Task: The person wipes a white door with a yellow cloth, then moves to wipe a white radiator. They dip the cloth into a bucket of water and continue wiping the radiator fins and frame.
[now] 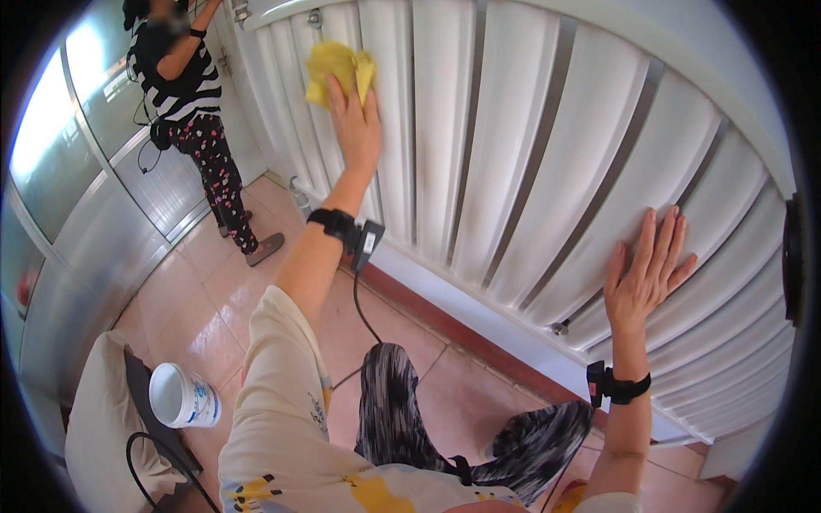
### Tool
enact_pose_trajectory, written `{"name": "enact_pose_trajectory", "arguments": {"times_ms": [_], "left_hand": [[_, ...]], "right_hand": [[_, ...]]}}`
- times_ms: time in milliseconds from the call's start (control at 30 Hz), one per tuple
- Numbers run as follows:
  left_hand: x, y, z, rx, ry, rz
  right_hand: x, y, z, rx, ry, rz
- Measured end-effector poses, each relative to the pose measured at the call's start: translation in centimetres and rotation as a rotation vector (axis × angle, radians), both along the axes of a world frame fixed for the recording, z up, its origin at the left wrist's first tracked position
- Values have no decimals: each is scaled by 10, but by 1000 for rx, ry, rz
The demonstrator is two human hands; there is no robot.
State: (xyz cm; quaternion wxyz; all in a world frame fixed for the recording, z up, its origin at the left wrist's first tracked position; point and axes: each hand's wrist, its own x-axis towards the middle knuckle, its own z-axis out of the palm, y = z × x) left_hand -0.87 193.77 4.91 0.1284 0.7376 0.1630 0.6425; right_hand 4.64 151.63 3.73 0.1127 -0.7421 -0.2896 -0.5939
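A white panel radiator [513, 147] with tall vertical columns fills the wall before me. My left hand [358, 131] presses a crumpled yellow cloth [340, 70] against its columns near the upper left. Fingers spread, my right hand [644, 276] rests flat on the columns further right and holds nothing. Each wrist wears a black strap with a small device, the left strap [333, 223] trailing a cable. At the radiator's lower edge a metal fitting [560, 328] sticks out.
Another person [186, 115] stands at upper left by a glazed metal-framed partition [83, 128]. A white plastic bucket [186, 394] stands on the pink tiled floor [218, 288], beside a cloth-covered item [102, 410]. Black cables [168, 449] loop near me. A dark red baseboard [474, 340] runs below the radiator.
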Motion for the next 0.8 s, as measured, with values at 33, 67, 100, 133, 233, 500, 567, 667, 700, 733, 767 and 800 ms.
{"name": "enact_pose_trajectory", "arguments": {"times_ms": [33, 67, 100, 133, 233, 500, 567, 667, 700, 733, 767, 800], "left_hand": [[-4, -5, -16, -22, 30, -4], [-9, -7, -30, -37, 59, -32], [-16, -11, -40, -53, 86, -61], [-21, -11, -46, -69, 113, -92], [-15, 17, -2, 177, 47, -16], [-19, 32, 69, 192, 33, 120], [-30, 30, 32, 147, 59, 26], [-40, 33, -59, 165, 102, 33], [-41, 21, -89, 121, 135, 18], [-45, 13, -117, 70, 159, 12], [-50, 5, -145, 17, 182, 8], [-57, -4, -171, -84, 218, -9]], "right_hand": [[0, 0, 0, 5, -4, 1], [0, 0, 0, 4, -2, -3], [0, -1, 1, 3, 0, -8], [0, -1, 1, 2, 2, -14], [-1, 0, 1, -4, -4, -18], [1, 2, 0, 5, -88, 7], [6, 2, 1, 12, -136, 24], [5, 4, 1, 15, -142, 32], [5, 2, 0, 11, -139, 28], [4, 2, 0, 10, -131, 21], [4, 2, 0, 9, -122, 16], [4, 2, -1, 5, -111, 9]]}}
